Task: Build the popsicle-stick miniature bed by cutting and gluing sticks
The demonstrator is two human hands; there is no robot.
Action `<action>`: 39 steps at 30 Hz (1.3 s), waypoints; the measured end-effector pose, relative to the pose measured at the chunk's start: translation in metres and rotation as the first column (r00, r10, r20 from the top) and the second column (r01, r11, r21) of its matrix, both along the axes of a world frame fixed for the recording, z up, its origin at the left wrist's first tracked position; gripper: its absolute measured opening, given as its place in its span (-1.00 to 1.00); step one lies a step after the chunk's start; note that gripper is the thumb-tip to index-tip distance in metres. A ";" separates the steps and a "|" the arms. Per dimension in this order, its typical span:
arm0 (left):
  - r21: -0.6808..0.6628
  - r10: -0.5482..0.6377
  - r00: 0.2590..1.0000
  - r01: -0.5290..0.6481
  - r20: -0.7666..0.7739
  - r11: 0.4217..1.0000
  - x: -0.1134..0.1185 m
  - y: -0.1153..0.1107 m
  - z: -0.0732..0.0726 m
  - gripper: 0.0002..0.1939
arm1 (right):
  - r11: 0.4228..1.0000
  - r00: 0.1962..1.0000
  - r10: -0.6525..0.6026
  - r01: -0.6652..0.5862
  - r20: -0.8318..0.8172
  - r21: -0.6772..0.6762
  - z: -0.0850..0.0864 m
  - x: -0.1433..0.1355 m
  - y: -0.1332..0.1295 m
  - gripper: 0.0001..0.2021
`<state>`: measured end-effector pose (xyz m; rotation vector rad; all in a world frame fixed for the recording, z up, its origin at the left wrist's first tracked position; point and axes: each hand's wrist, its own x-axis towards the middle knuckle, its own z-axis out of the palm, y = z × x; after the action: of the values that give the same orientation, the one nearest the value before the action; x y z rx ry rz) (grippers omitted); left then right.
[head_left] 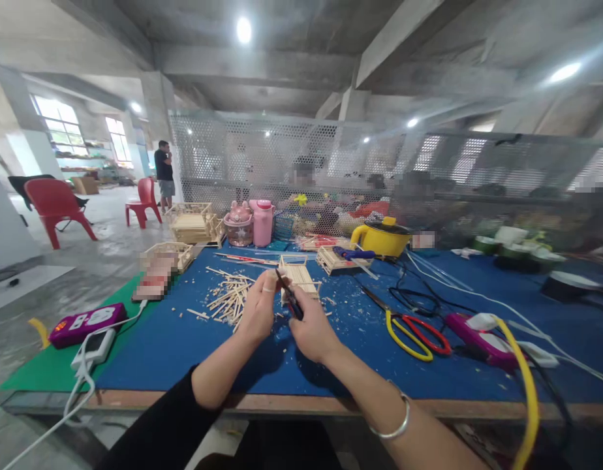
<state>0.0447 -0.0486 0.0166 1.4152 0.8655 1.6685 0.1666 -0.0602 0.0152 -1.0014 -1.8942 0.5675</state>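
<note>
My left hand [259,303] is closed in a pinch above the blue table, a ring on one finger. Whatever sits between its fingertips is too small to make out. My right hand [312,326] grips dark pliers [292,301], partly hidden by my fingers, whose narrow tip points up toward my left fingertips. Just behind both hands stands a small slatted wooden model [301,277]. A loose pile of thin wooden sticks [228,295] lies left of my left hand, with small offcuts scattered around.
Scissors [414,336] with red and yellow handles lie right. A yellow pot [384,238], a pink flask [262,223] and more wooden models [194,223] stand behind. Purple power strips [89,324] with cables lie on both sides. A person [164,171] stands beyond the table, near a mesh partition [262,156].
</note>
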 end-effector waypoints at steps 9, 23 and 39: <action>-0.139 0.027 0.978 0.002 0.206 0.990 0.028 -0.023 0.001 -0.39 | 0.996 0.955 -0.010 -0.017 -0.297 -0.088 -0.021 -0.026 -0.017 -0.71; -0.095 -0.060 0.979 0.079 0.195 0.992 0.021 -0.018 0.000 -0.34 | 0.994 0.950 -0.105 0.099 -0.294 -0.035 -0.032 -0.035 -0.017 -0.62; -0.016 -0.098 0.964 0.105 0.246 0.994 0.018 -0.018 -0.005 -0.37 | 0.984 0.956 -0.175 0.180 -0.234 0.002 -0.037 -0.037 -0.019 -0.67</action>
<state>0.0626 -0.0666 0.0119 1.1820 0.6640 1.7021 0.1297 -0.0788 -0.0218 -1.0298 -1.5826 0.5310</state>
